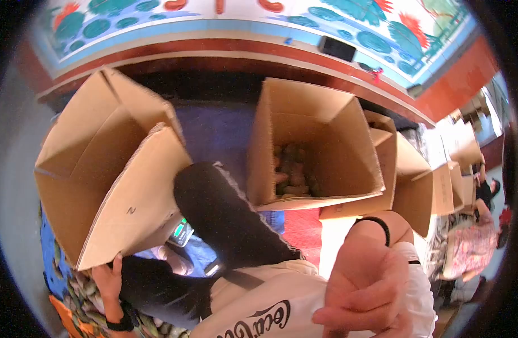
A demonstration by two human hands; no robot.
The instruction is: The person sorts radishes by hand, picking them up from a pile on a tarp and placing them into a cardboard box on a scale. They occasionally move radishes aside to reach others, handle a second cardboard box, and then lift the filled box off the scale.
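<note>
My left hand (107, 281), with a dark band at its wrist, grips the lower edge of a tall cardboard box (138, 197) at the left. The box is tilted, its top open, and its inside looks bare where it shows. My right hand (369, 284) is raised close to the camera over my white apron (259, 310). Its fingers are curled in and nothing shows in them. Ahead stands a second open cardboard box (315, 104) with several brownish-green, lumpy pieces (293, 169) at its bottom.
A scale with a green display (181, 232) sits beside my leg. Several more cardboard boxes (414, 186) line the right side. Loose greenish pieces (87, 293) lie at lower left. A person in a pink patterned top (473, 248) is at far right. A painted wall (236, 45) runs behind.
</note>
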